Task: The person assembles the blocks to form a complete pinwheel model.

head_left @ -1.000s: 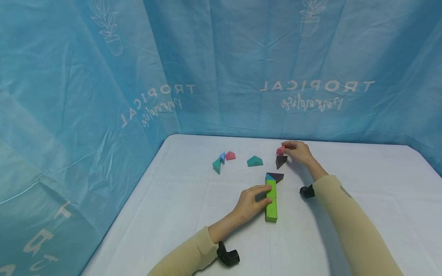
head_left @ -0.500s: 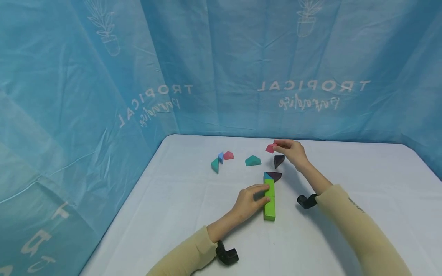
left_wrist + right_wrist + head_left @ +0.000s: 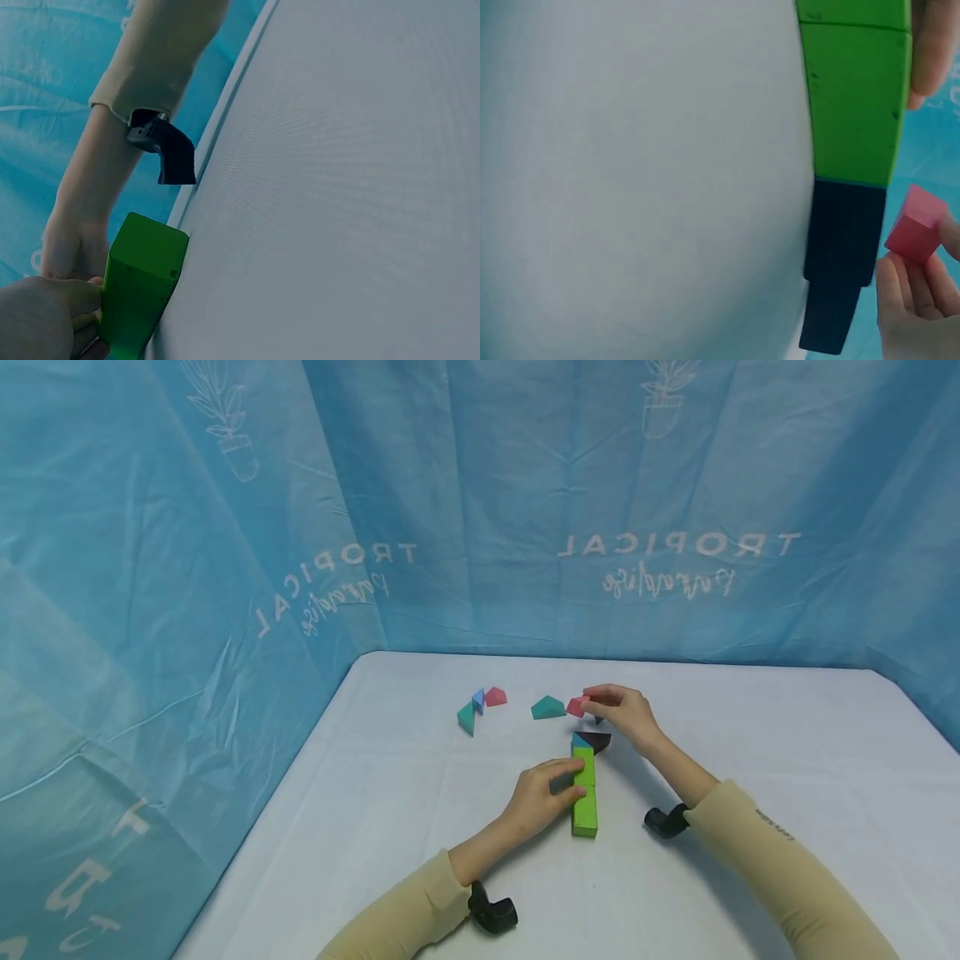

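Two green blocks (image 3: pixel 585 814) lie end to end in a row on the white table. My left hand (image 3: pixel 536 802) rests its fingertips and thumb against their left side. Beyond them sit a small blue wedge (image 3: pixel 580 741) and a dark block (image 3: pixel 598 741), touching the row's far end. My right hand (image 3: pixel 628 718) pinches a pink block (image 3: pixel 576 707) between thumb and fingers, past the row's far end; the pink block (image 3: pixel 915 225) also shows in the right wrist view. Another dark block (image 3: pixel 598 721) is mostly hidden behind the right hand. The left wrist view shows the green block's (image 3: pixel 142 289) near end.
A teal block (image 3: pixel 548 708) lies left of the pink one. Farther left are another pink block (image 3: pixel 495 697), a blue block (image 3: pixel 478 701) and a teal block (image 3: pixel 467 719), close together. A blue printed curtain (image 3: pixel 510 593) hangs behind the table (image 3: pixel 405 760).
My right hand has lifted the pink block from beside the loose dark block, moved it left and then nearer, partly covering that dark block. The left hand stays on the green blocks.
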A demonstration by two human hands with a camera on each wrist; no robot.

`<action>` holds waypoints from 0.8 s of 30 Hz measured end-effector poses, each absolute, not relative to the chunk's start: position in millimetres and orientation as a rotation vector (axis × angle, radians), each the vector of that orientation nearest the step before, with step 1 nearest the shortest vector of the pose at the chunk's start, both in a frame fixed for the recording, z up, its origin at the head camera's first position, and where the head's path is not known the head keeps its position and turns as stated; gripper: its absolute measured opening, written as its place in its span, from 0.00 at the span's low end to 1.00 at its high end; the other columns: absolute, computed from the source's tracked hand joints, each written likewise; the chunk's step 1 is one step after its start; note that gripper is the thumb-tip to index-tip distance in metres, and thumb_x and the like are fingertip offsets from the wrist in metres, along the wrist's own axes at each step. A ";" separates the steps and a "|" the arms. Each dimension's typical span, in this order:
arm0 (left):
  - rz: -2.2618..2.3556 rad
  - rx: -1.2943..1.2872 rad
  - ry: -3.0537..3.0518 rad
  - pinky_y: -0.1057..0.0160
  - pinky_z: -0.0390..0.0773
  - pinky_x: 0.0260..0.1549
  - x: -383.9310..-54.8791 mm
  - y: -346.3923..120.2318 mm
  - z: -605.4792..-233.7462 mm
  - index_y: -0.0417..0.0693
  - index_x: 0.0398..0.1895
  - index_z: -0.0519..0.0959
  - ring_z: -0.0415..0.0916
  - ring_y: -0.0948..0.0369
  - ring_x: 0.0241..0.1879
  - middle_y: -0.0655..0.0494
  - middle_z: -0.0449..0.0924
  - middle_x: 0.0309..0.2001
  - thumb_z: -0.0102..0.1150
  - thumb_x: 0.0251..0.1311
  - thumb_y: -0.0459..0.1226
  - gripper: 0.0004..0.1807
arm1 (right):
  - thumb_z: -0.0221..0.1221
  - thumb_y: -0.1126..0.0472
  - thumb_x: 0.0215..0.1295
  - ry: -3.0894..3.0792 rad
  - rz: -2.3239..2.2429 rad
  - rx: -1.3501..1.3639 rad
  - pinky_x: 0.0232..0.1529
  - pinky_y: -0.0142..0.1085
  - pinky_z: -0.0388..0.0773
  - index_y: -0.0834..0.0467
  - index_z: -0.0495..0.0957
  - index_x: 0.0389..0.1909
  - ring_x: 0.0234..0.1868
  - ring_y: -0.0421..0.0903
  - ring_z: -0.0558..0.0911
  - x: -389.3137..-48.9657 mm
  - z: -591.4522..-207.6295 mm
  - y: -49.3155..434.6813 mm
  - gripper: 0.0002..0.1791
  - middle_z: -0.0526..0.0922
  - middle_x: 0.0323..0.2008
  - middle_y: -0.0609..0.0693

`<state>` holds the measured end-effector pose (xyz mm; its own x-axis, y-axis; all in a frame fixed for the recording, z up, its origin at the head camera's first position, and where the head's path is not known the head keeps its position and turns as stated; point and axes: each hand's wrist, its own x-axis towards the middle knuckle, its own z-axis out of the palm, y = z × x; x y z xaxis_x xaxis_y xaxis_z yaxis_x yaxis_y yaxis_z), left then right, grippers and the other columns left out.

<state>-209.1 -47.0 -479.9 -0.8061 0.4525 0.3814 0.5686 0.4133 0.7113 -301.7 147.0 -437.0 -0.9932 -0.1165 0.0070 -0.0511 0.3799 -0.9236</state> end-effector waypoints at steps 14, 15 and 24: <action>-1.353 -0.919 -2.531 0.66 0.68 0.57 -208.6 -47.9 -478.9 0.39 0.56 0.77 0.70 0.62 0.58 0.53 0.77 0.55 0.63 0.59 0.37 0.21 | 0.62 0.55 0.62 2.600 -1.651 -0.243 0.52 0.45 0.76 0.62 0.77 0.54 0.52 0.54 0.77 -293.0 -445.9 142.6 0.22 0.80 0.50 0.58; -1.353 -0.920 -2.531 0.66 0.67 0.57 -208.5 -48.0 -478.7 0.40 0.56 0.77 0.70 0.62 0.58 0.53 0.77 0.55 0.63 0.59 0.37 0.21 | 0.62 0.54 0.62 2.606 -1.642 -0.244 0.52 0.45 0.76 0.62 0.77 0.54 0.52 0.54 0.77 -293.0 -446.7 142.8 0.22 0.80 0.50 0.58; -1.344 -0.923 -2.540 0.65 0.68 0.58 -208.4 -47.2 -478.4 0.40 0.56 0.77 0.70 0.62 0.58 0.53 0.77 0.55 0.62 0.60 0.37 0.21 | 0.62 0.55 0.63 2.663 -1.579 -0.240 0.50 0.46 0.76 0.62 0.77 0.54 0.50 0.53 0.78 -293.9 -453.1 146.4 0.22 0.80 0.49 0.58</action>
<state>-208.4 -47.2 -478.4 -0.8059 0.4581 0.3749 0.5676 0.4182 0.7091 -293.9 146.4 -453.1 -0.9874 -0.1511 0.0471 -0.1138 0.4711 -0.8747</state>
